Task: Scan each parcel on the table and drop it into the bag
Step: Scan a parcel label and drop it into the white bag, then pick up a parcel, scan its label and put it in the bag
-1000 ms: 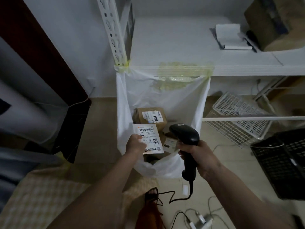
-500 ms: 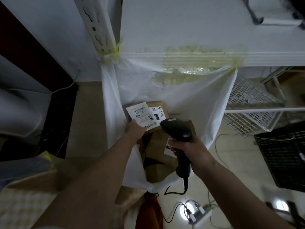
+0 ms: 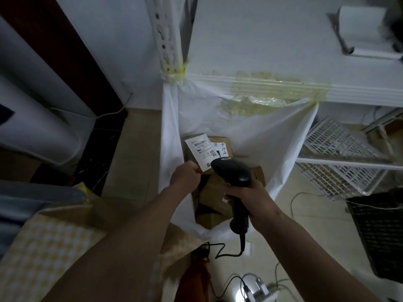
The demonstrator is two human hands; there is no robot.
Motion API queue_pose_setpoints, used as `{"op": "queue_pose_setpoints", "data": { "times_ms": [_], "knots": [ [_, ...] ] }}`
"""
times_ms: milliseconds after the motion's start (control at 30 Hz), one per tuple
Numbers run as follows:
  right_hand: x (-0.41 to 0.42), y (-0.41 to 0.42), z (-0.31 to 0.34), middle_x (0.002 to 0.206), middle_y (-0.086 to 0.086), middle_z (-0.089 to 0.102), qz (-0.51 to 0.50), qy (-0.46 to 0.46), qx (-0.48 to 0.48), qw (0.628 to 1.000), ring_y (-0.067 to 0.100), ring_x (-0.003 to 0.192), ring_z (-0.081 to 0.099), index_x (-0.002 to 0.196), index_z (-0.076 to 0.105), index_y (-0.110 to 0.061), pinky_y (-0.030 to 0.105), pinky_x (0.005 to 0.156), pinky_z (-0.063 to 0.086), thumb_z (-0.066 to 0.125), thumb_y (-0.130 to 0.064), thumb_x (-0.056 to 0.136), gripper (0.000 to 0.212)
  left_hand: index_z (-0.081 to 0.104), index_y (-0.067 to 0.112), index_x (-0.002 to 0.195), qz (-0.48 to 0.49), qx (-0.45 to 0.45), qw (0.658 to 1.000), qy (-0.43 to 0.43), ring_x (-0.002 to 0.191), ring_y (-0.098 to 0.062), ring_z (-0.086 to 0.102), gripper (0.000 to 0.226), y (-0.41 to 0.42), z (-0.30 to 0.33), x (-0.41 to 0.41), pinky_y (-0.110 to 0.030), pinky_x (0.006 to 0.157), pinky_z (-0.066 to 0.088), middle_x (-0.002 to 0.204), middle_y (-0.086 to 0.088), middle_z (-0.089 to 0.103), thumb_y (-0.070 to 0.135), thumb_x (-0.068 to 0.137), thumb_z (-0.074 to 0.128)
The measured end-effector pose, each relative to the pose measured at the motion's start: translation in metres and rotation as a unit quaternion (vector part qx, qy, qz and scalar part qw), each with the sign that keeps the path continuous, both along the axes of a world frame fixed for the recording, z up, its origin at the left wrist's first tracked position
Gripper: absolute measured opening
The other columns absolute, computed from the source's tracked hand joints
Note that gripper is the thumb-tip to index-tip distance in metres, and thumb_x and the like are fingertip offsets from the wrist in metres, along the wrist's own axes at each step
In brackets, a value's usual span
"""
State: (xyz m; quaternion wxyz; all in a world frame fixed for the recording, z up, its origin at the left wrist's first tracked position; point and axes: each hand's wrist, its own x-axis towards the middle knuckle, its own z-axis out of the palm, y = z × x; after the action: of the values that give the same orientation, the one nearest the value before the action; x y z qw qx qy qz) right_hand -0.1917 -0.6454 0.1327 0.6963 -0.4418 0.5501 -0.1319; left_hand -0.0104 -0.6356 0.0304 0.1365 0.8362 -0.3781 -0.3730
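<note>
Left hand (image 3: 185, 176) is over the open mouth of the bag (image 3: 257, 136), fingers curled, pinching the near corner of a small flat parcel (image 3: 199, 153). Parcel sits above the boxes (image 3: 214, 192) already inside the bag, label face up toward the camera, barcode end farthest from the person. Its long axis runs from the pinched near corner up and away toward the far-left side of the bag, tilted a bit left of straight ahead. The "2512" print runs along the right edge. Right hand (image 3: 250, 197) is clenched round the handle of the black scanner (image 3: 233, 171), head pointing up-left toward the parcel, just beside its near-right corner; can't tell if they touch. Scanner handle hangs down over the bag's near rim, coiled cable (image 3: 224, 251) trailing to the floor. Bag is white plastic, taped with yellowish tape (image 3: 277, 88) to the edge of the white shelf (image 3: 261, 40) and tied to the slotted upright (image 3: 168, 35) on the left. A brown box with a handwritten label (image 3: 222, 148) lies right behind the parcel, partly covered by it. White wire racks (image 3: 340, 162) to the right, black crate (image 3: 379, 234) further right.
</note>
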Motion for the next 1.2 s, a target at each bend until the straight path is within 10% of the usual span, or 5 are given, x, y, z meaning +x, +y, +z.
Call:
{"op": "queue_pose_setpoints", "data": {
  "times_ms": [267, 533, 1200],
  "knots": [
    [-0.014, 0.093, 0.033, 0.071, 0.012, 0.059, 0.108, -0.048, -0.009, 0.993, 0.023, 0.067, 0.056, 0.093, 0.067, -0.001, 0.033, 0.066, 0.046, 0.07, -0.001, 0.079, 0.014, 0.061, 0.016, 0.103, 0.004, -0.002, 0.988, -0.154, 0.101, -0.028, 0.06, 0.015, 0.167, 0.071, -0.025, -0.026, 0.072, 0.038, 0.107, -0.006, 0.062, 0.019, 0.094, 0.049],
    [0.002, 0.228, 0.053, 0.072, 0.014, 0.058, 0.284, -0.063, 0.022, 0.956, 0.026, 0.068, 0.057, 0.088, 0.063, 0.002, 0.038, 0.069, 0.046, 0.073, -0.002, 0.078, 0.015, 0.053, 0.015, 0.13, 0.151, 0.073, 0.962, -0.217, 0.117, -0.026, 0.056, 0.035, 0.384, 0.098, -0.068, -0.031, 0.091, 0.045, 0.129, -0.008, 0.057, 0.027, 0.098, 0.047],
    [0.041, 0.596, 0.08, 0.083, 0.014, 0.064, 0.633, -0.074, 0.015, 0.77, 0.022, 0.072, 0.061, 0.093, 0.068, -0.001, 0.03, 0.069, 0.05, 0.071, -0.002, 0.08, 0.014, 0.053, 0.017, 0.129, 0.531, 0.187, 0.814, -0.146, 0.12, -0.024, 0.055, 0.036, 0.801, 0.128, -0.2, -0.032, 0.092, 0.045, 0.132, -0.005, 0.055, 0.032, 0.097, 0.051]
  ]
}}
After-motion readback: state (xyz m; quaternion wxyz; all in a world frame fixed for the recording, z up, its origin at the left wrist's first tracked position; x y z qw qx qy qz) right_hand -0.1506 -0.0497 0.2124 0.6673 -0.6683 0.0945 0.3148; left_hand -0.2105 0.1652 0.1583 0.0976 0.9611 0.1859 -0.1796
